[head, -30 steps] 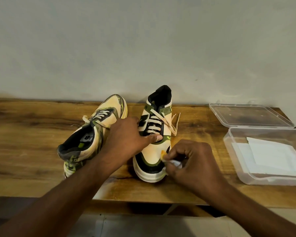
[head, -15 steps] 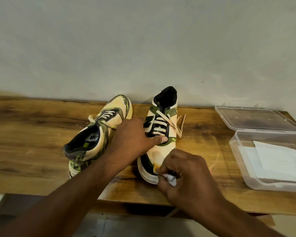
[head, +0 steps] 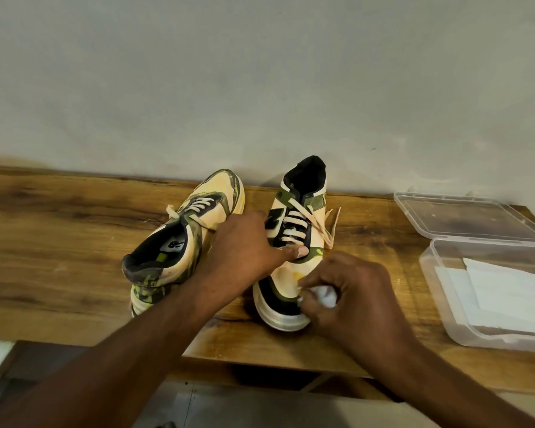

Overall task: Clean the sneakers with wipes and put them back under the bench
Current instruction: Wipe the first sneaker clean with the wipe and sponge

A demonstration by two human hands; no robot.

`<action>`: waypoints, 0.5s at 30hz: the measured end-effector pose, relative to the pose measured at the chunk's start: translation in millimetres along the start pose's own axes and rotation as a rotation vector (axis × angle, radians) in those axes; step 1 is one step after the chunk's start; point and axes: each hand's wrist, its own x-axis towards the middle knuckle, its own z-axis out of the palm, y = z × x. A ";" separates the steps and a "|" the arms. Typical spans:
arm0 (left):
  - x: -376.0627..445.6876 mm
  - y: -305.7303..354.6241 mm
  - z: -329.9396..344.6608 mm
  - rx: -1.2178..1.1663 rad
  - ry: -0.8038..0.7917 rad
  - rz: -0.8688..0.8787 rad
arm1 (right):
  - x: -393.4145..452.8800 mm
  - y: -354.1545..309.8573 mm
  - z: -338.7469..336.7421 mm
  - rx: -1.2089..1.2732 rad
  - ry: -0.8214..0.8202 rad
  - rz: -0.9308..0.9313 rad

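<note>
Dim, warm, even light; soft shadows beneath the fingers point(head: 303, 299); wide-angle bowing of the table point(head: 59, 248) edge; slight overall softness.

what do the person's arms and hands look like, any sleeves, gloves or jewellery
Both forearms are bare as far as the head view shows, with no sleeve edge in frame. The left hand and the right hand wear no gloves. No watch, bracelet or ring shows on either wrist or on the fingers that are visible. The left thumbnail is short and plain.
</note>
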 end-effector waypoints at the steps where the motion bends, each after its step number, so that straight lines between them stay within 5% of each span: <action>1: -0.3 0.4 0.2 0.002 0.004 0.001 | 2.5 3.4 -2.9 -0.024 0.024 0.015; 8: 0.3 3.2 -2.3 0.008 -0.018 -0.008 | -17.7 -18.6 12.5 -0.057 -0.114 -0.115; 15: -2.5 3.8 -3.9 0.016 -0.019 -0.007 | -1.6 0.6 -1.7 -0.005 0.013 0.047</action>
